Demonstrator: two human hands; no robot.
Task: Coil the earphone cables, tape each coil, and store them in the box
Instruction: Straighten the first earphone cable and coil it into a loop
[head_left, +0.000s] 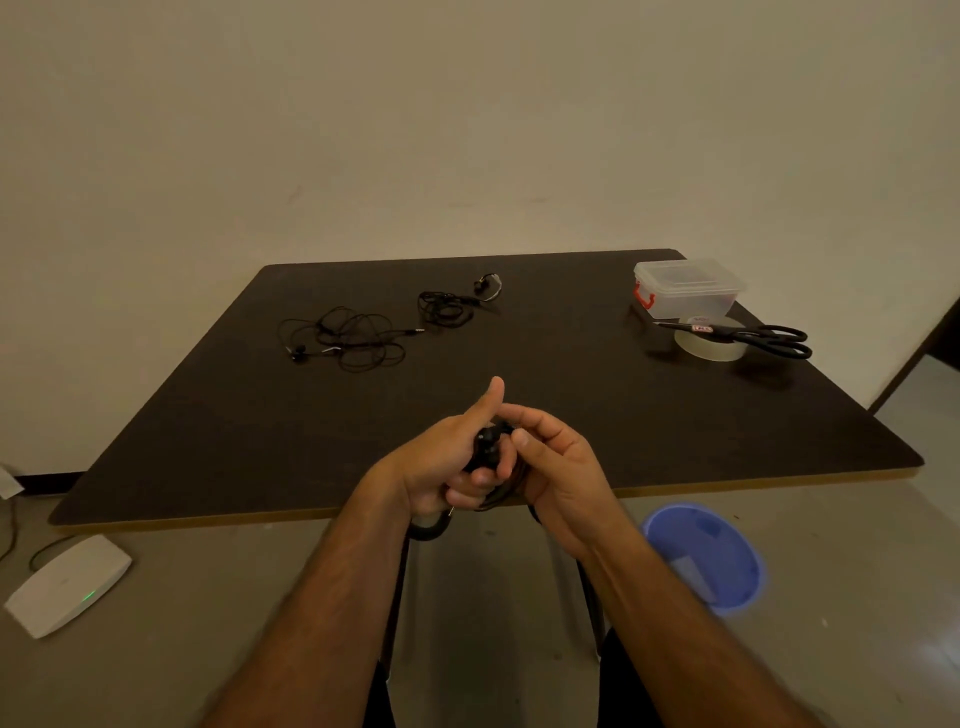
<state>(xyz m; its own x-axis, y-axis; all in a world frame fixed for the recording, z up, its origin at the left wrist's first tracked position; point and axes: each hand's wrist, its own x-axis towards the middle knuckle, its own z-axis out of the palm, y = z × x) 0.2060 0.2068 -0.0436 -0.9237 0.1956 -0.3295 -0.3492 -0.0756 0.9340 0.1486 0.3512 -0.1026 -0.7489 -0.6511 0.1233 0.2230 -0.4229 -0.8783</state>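
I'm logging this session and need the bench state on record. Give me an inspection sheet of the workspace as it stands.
Surface: dark table, bare in the middle.
Job's things: held earphone cable partly coiled between both hands; loose earphone tangle far left; second earphone bundle behind it; clear box, lid on, red latch, far right; tape roll in front of the box; scissors lying across the roll.
Clutter: nothing seen on the table.
Grippers: left hand grips the cable, thumb raised; right hand pinches it.
Cables: a thin wire on the floor.
Surroundings: white device with green light, blue bin, plain wall.
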